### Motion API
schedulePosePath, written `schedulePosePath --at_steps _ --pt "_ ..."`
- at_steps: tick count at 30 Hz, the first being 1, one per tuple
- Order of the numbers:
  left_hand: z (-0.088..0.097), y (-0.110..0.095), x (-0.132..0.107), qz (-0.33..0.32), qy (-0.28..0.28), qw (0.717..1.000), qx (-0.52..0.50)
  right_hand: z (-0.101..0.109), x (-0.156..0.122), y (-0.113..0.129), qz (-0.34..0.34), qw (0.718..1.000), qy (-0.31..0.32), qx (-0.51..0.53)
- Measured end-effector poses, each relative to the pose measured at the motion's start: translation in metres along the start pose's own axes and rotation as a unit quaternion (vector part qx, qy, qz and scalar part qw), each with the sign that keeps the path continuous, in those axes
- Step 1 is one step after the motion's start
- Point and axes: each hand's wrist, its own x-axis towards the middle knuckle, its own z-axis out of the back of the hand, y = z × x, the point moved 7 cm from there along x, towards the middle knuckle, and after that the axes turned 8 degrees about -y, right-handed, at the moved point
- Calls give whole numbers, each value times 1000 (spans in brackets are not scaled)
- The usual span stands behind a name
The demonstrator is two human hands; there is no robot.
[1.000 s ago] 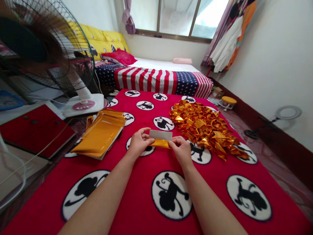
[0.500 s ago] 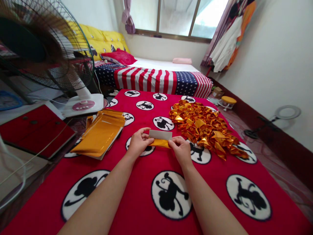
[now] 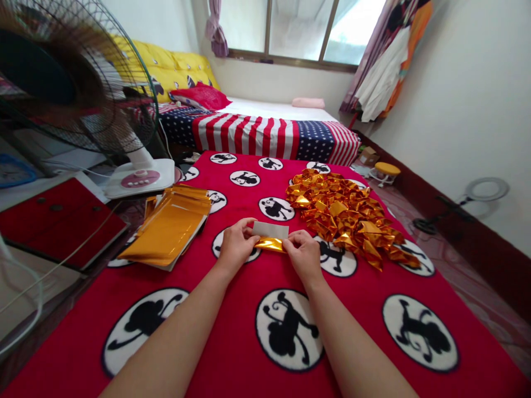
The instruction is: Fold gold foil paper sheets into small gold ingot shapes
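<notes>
Between my two hands is a small sheet of gold foil paper (image 3: pixel 270 244), its grey-white back showing on the far part and a shiny gold fold along the near edge. My left hand (image 3: pixel 237 243) pinches the left end with thumb and fingers. At the right end, my right hand (image 3: pixel 302 250) grips the fold the same way. A stack of flat gold paper sheets (image 3: pixel 166 226) lies to the left of my left hand. Beyond my right hand spreads a heap of folded gold foil pieces (image 3: pixel 348 213).
A red cloth (image 3: pixel 224 326) with monkey roundels covers the surface under my hands. On the left a fan (image 3: pixel 141 171) stands with its blades blurred, beside a dark red board (image 3: pixel 58 221). Farther off are a bed (image 3: pixel 265 132), a yellow stool (image 3: pixel 387 169) and a ring light (image 3: pixel 487 189).
The gold fold has tilted and now shines brighter. My right hand has shifted slightly left and the paper between my hands looks a little narrower. The stack and the heap stay put.
</notes>
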Motion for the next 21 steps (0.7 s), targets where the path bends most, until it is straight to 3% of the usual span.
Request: schedulePosePath --at_steps 9,17,21 --pt "1 -19 -11 -108 -16 973 204 -5 0 -1 18 999 0 -50" --pt "8 -33 -13 -161 -55 959 225 -2 1 -1 13 996 -19 -81" --pt "-4 -38 -17 -230 21 939 254 -4 0 3 39 995 8 -93"
